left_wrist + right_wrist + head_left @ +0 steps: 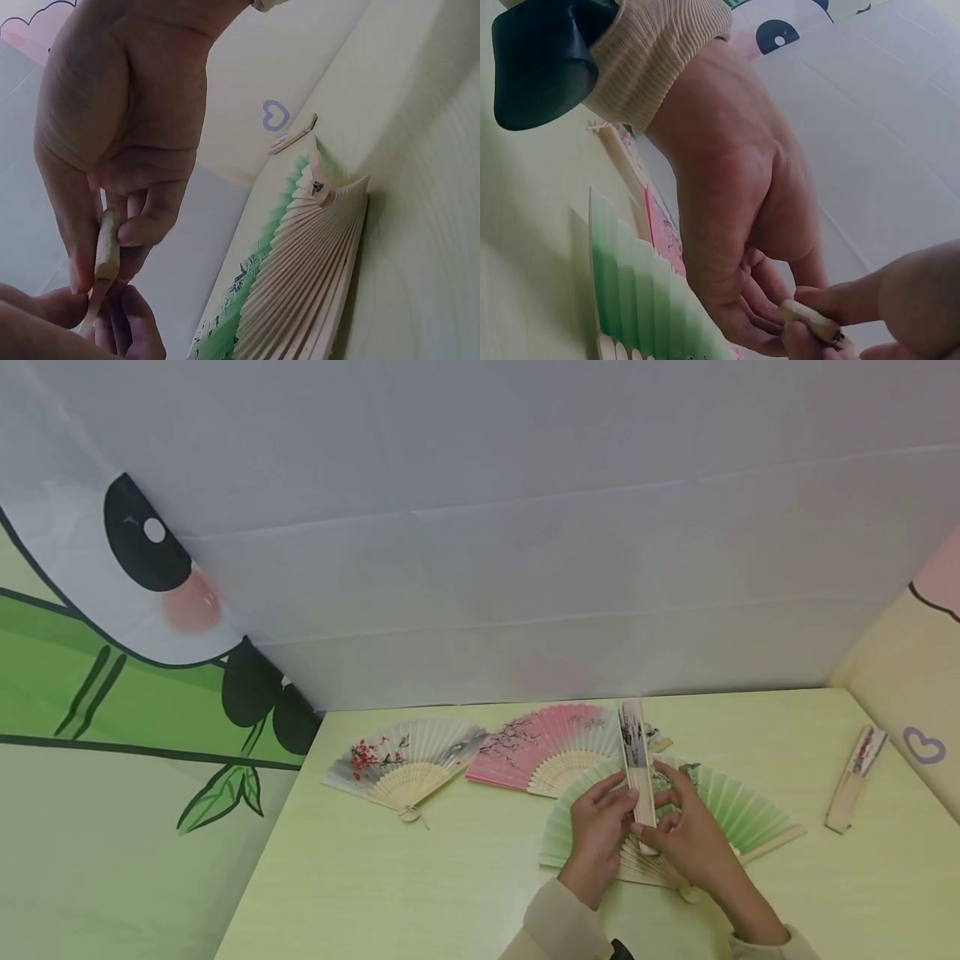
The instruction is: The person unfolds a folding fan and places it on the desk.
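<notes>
Head: the left hand [596,828] and right hand [692,842] pinch a folded fan [640,777] above the spread green fan [738,810] on the desk [360,893]. The step looks like readying it for spreading, calling for a gentle sideways pull. Left wrist: both grips meet at its end. Right wrist: its pivot pin [838,337] shows; no container does.

Left sleeve [558,920]: pale beige, soft-looking cloth, running down to the wrist. I log its cuff [656,64] as finely ribbed and snug. Beside the cuff, a dark fitting [544,71]: blue-black, smooth, rounded corners, faint sheen; its exact nature I can't make out from here. Right sleeve [776,947]: similar pale beige, only its end in my head view, ending farther up the forearm than the left one. Left hand [596,831] and right hand [693,839]: both bare.
</notes>
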`<act>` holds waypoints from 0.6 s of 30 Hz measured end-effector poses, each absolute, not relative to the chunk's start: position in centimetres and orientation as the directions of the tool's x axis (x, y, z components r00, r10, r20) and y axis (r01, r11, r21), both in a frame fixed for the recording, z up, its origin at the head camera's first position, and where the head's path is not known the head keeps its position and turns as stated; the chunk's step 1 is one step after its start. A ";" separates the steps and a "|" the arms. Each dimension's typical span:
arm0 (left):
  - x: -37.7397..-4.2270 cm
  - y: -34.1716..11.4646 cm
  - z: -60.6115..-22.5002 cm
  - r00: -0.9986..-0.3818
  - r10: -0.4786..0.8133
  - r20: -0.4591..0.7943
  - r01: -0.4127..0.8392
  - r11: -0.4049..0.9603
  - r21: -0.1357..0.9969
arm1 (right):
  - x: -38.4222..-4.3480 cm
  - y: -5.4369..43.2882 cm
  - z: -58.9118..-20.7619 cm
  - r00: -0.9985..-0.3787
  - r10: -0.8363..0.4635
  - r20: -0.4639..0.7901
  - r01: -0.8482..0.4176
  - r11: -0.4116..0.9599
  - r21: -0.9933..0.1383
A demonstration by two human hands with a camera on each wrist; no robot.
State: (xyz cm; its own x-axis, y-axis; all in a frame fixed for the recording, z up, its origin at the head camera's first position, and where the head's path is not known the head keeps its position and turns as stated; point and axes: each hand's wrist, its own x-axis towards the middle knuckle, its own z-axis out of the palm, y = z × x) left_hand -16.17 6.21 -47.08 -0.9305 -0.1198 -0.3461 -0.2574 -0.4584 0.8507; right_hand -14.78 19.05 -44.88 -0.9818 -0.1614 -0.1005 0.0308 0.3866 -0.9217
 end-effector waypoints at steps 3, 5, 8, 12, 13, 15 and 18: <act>-15.9 5.9 -47.2 -0.933 -0.118 -0.340 -0.258 -0.437 0.862 | -14.6 19.0 -44.8 -0.980 -0.167 -0.106 0.025 0.425 -0.905; -15.7 5.7 -47.3 -0.933 -0.110 -0.341 -0.265 -0.432 0.862 | -14.6 18.9 -44.7 -0.983 -0.157 -0.100 0.021 0.440 -0.898; -15.2 5.5 -47.3 -0.941 -0.090 -0.325 -0.262 -0.414 0.872 | -14.7 18.8 -44.6 -0.987 -0.117 -0.108 0.049 0.424 -0.904; -14.7 5.2 -47.1 -0.955 -0.060 -0.290 -0.248 -0.372 0.894 | -14.9 18.8 -44.7 -0.986 -0.069 -0.149 0.115 0.358 -0.927; -14.7 5.2 -47.1 -0.957 -0.056 -0.284 -0.246 -0.360 0.900 | -15.0 18.9 -44.8 -0.984 -0.066 -0.167 0.135 0.338 -0.931; -14.5 5.0 -47.1 -0.961 -0.048 -0.274 -0.242 -0.341 0.908 | -15.0 18.9 -44.8 -0.977 -0.061 -0.205 0.179 0.292 -0.939; -14.4 4.8 -47.2 -0.960 -0.054 -0.275 -0.244 -0.322 0.915 | -14.9 19.1 -45.1 -0.963 -0.061 -0.264 0.245 0.218 -0.945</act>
